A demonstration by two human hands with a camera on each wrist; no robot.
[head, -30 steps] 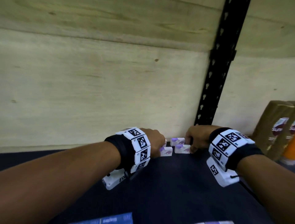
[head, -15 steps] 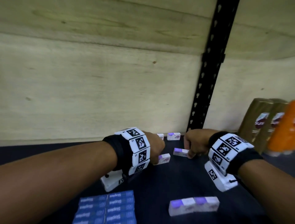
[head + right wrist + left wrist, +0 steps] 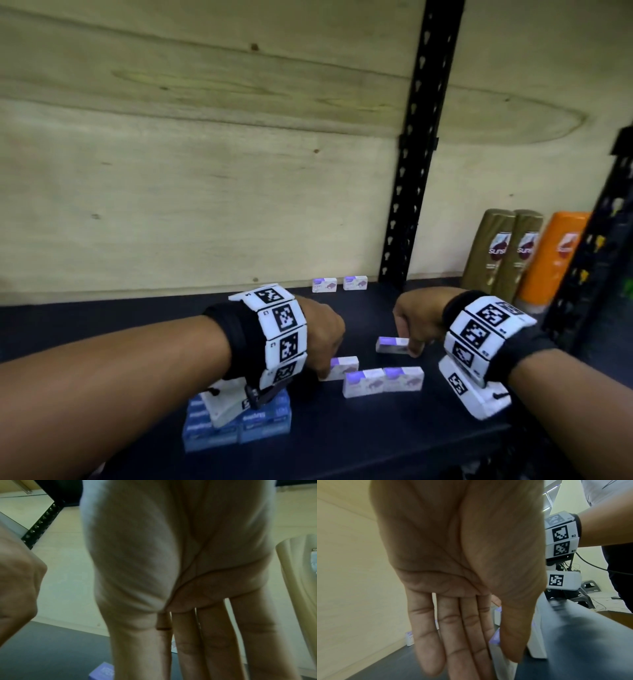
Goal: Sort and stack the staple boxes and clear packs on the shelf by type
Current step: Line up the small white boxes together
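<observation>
In the head view my left hand [image 3: 323,371] pinches a small white-and-purple box [image 3: 343,367] just above the dark shelf [image 3: 342,438]. The left wrist view shows that box [image 3: 494,637] between thumb and nearly straight fingers. To the right, my right hand [image 3: 412,349] pinches a second such box [image 3: 390,344]; in the right wrist view its fingers [image 3: 214,649] hide most of that box. A pair of the same boxes [image 3: 383,381] lies side by side in front of both hands. Two more [image 3: 339,284] stand at the back wall. A stack of blue staple boxes [image 3: 239,425] sits under my left wrist.
Two gold shampoo bottles [image 3: 503,253] and an orange one [image 3: 555,260] stand at the back right. A black perforated upright [image 3: 411,171] runs up the plywood back wall, and another [image 3: 596,274] stands at the right edge.
Both hands have drawn back from the rear wall toward the shelf front, each bringing one white-and-purple box. The view has tilted down, revealing the blue stack and the pair of boxes.
</observation>
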